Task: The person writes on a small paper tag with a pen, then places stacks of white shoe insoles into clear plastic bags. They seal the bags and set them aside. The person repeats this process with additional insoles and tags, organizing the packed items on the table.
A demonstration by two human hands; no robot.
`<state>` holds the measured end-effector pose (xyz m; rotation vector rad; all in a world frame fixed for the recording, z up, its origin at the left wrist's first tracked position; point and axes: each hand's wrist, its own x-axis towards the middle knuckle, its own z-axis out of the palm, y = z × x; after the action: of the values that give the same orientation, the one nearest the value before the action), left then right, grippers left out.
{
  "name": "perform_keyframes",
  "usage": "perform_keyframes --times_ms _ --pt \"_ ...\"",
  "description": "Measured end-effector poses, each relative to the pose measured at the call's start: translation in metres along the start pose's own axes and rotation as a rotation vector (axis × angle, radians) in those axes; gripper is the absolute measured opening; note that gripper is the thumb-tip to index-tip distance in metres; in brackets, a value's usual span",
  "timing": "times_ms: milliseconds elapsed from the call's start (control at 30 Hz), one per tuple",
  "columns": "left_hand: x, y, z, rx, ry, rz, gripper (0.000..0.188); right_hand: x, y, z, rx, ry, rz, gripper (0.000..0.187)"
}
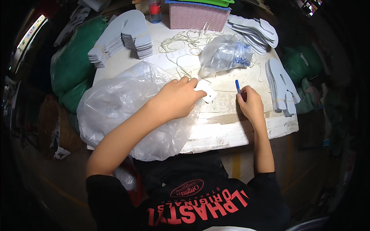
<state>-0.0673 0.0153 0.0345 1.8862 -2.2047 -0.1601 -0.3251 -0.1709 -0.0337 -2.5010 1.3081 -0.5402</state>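
My left hand (pixel 178 96) reaches over a big clear plastic bag (pixel 115 104). Its fingers are bent round the near edge of a small white flat piece (pixel 208 94) with a few dark spots or holes; part of that piece is hidden behind the hand. To the right, my right hand (pixel 251 103) is closed round a blue pen (pixel 237 86), whose blue end points up and away from me. Beyond the hands lies a smaller clear bag (pixel 225 54) with blue print and something pale inside.
Stacks of grey-white cut sheets, banded, lie at the far left (pixel 133 32), far right (pixel 256 32) and right edge (pixel 280 88). Pale ties (pixel 181 40) lie loosely at the back, before a pink basket (pixel 196 17) and a red-and-blue bottle (pixel 155 11). Green sacks (pixel 75 65) flank the white table (pixel 216 140).
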Motion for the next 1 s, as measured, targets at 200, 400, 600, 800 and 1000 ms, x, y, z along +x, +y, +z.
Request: perform_keyframes --times_ms 200,400,600,800,1000 --pt "0.0 -0.027 0.049 -0.107 0.083 -0.009 0.036 0.012 -0.008 -0.029 0.172 0.035 -0.094 0.023" --pt "-0.005 -0.039 0.045 -0.297 -0.083 -0.166 0.045 0.05 -0.068 0.004 -0.024 -0.027 -0.468 0.032" --pt "-0.008 -0.046 0.036 -0.373 -0.135 -0.208 0.05 0.095 -0.007 -0.014 0.019 0.345 -0.382 0.032" --pt "-0.005 -0.046 0.024 -0.462 -0.135 -0.243 0.042 0.08 0.003 -0.042 0.554 0.309 -0.148 0.017" --pt "0.006 -0.042 0.013 -0.797 -0.008 -0.235 0.042 0.047 -0.079 -0.028 0.305 -0.568 -0.537 0.022"
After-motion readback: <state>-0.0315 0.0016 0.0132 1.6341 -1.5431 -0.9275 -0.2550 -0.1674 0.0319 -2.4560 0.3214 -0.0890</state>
